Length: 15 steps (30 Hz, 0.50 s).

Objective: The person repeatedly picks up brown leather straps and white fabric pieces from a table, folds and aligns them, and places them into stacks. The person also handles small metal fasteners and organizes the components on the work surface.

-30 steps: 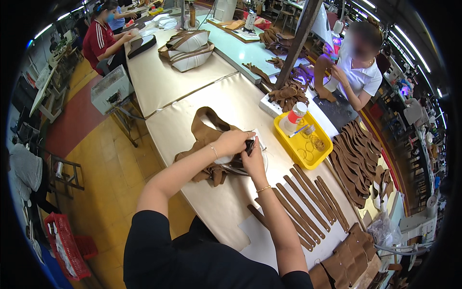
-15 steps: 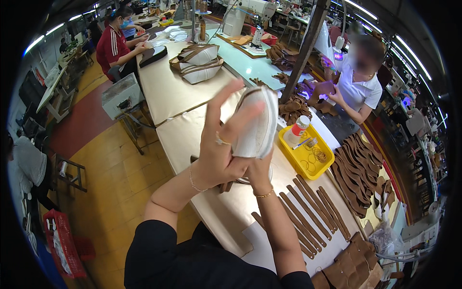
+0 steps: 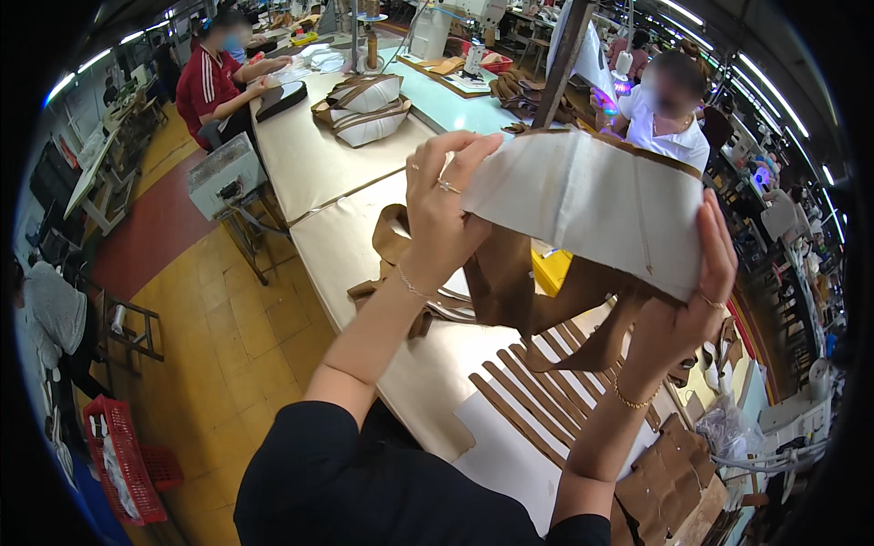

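Note:
A white-lined brown leather piece [image 3: 592,200] is stretched between my hands above the table, its pale inner side facing me. My left hand [image 3: 443,209] is closed on its left end, and my right hand [image 3: 696,273] grips the right end from the side and below. Brown leather flaps [image 3: 503,282] hang beneath the white panel; I cannot tell whether all of them belong to it. More brown leather [image 3: 390,238] lies on the table near my left wrist. Below the raised piece, several narrow brown strips [image 3: 514,414] lie in a row on white paper.
A yellow tray [image 3: 552,271] is mostly hidden behind the leather. Stacked white-lined pieces [image 3: 364,118] sit farther up the table [image 3: 296,173]. Brown leather panels [image 3: 669,478] lie at the lower right. A co-worker [image 3: 669,114] is across the table; another [image 3: 214,86] works at far left.
The white-lined piece, earlier bunched up in both hands, is now spread wide. My right hand has moved right and come into full view; leather flaps now hang below.

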Available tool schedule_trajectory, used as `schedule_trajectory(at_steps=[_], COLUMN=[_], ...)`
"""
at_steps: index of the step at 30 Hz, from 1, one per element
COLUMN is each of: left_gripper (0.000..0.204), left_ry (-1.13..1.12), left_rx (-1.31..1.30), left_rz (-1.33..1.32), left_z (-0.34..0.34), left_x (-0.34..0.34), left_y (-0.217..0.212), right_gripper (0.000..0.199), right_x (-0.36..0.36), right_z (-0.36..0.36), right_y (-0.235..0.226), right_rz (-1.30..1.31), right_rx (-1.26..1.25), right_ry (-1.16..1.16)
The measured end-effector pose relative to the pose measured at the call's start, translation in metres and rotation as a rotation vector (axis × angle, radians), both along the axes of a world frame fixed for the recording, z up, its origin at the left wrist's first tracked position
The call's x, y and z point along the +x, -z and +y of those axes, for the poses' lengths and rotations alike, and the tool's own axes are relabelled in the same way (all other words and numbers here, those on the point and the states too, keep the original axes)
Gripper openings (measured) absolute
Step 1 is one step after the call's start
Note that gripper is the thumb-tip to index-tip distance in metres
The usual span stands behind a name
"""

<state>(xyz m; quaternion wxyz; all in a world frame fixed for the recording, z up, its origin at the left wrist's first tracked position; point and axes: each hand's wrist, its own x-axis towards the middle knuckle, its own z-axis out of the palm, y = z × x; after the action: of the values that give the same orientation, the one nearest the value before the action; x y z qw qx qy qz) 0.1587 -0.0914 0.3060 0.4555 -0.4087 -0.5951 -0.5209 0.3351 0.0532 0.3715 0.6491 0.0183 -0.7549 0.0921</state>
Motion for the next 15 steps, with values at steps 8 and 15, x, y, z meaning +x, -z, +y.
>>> schedule_trajectory(at_steps=[8,15], left_gripper=[0.018,0.039], left_ry=[1.283,1.388], left_rx=[0.384,-1.141], left_rz=[-1.107,-1.146], left_z=[0.044,0.002], left_x=[0.038,0.065], left_y=[0.011,-0.022], right_gripper=[0.034,0.035], right_x=[0.033,0.130], right_z=[0.020,0.093], right_y=[0.008,0.018], right_rz=[0.177,-0.386], right_rx=[-0.061,-0.526], right_ry=[0.170,-0.225])
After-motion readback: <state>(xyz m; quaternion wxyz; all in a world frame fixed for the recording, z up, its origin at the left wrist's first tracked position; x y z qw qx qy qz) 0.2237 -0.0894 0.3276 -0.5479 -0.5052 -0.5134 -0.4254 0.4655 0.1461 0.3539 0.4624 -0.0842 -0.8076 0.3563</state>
